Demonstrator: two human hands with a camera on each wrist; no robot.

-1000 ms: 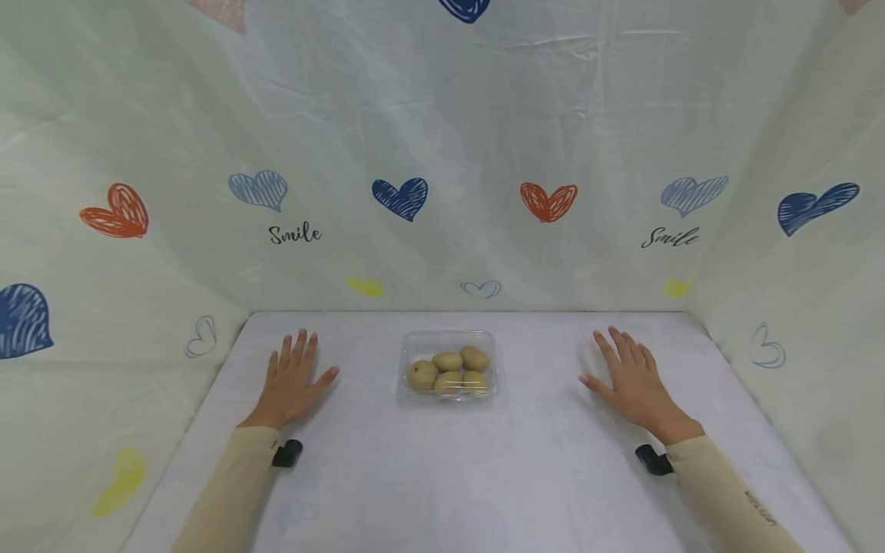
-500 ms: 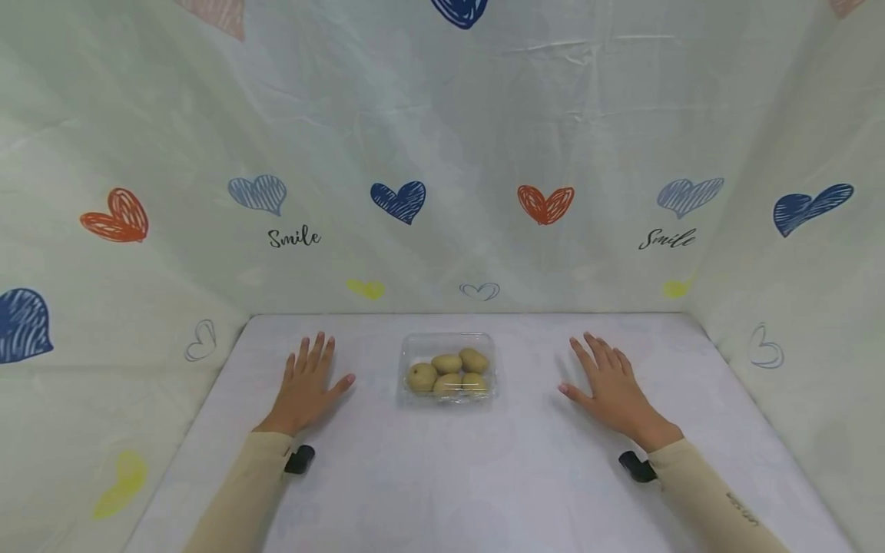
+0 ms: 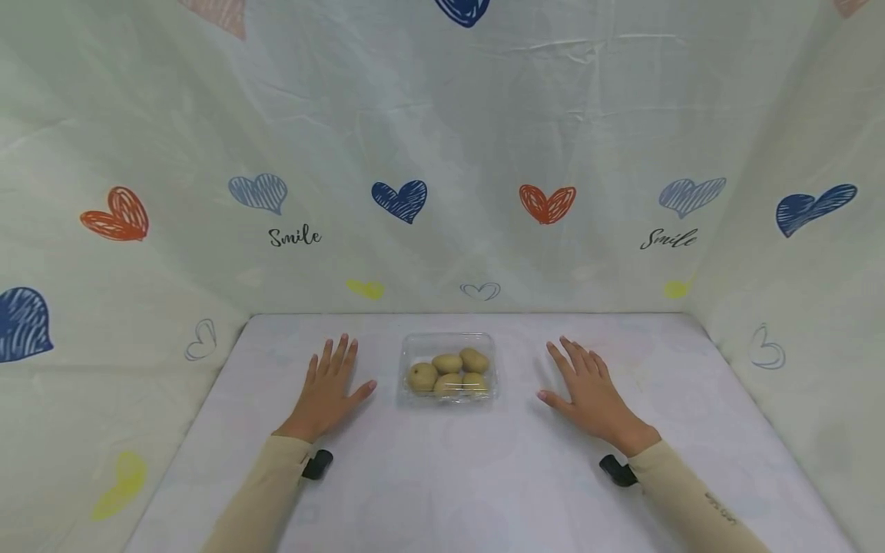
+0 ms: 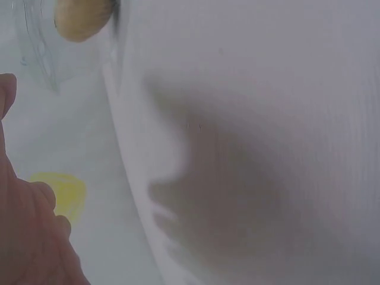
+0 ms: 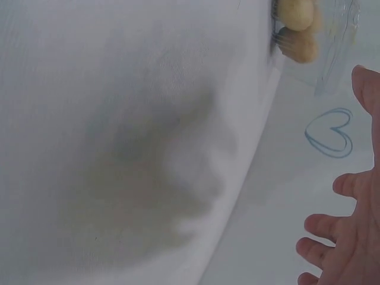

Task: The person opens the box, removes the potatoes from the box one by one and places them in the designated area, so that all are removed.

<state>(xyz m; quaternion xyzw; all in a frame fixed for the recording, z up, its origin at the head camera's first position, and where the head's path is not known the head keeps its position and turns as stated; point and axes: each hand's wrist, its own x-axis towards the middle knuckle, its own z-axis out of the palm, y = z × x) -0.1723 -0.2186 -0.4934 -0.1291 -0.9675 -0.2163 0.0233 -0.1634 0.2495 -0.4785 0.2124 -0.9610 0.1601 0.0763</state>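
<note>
A clear plastic box [image 3: 420,349] stands near the middle of the table, holding several yellowish-tan, potato-like pieces [image 3: 448,363]. To its left, my left hand [image 3: 325,395] is held palm down with fingers spread and nothing in it. My right hand [image 3: 591,395] mirrors it on the box's right side, likewise bare and spread. Both hands are apart from the box. In the left wrist view, part of the left hand [image 4: 29,237] shows beside one tan piece [image 4: 83,18]. The right wrist view has the right hand [image 5: 356,237] below the box's pieces [image 5: 297,46].
The white-covered table [image 3: 442,476] ends at a pale cloth backdrop [image 3: 477,138] printed with hearts and words, which also encloses both sides. A small black device [image 3: 318,465] sits at the left wrist, another black device [image 3: 618,471] at the right. Hand shadows fall on the table.
Both hands have moved inward toward the box, the left one rightward and the right one leftward. The box and its contents have stayed in place.
</note>
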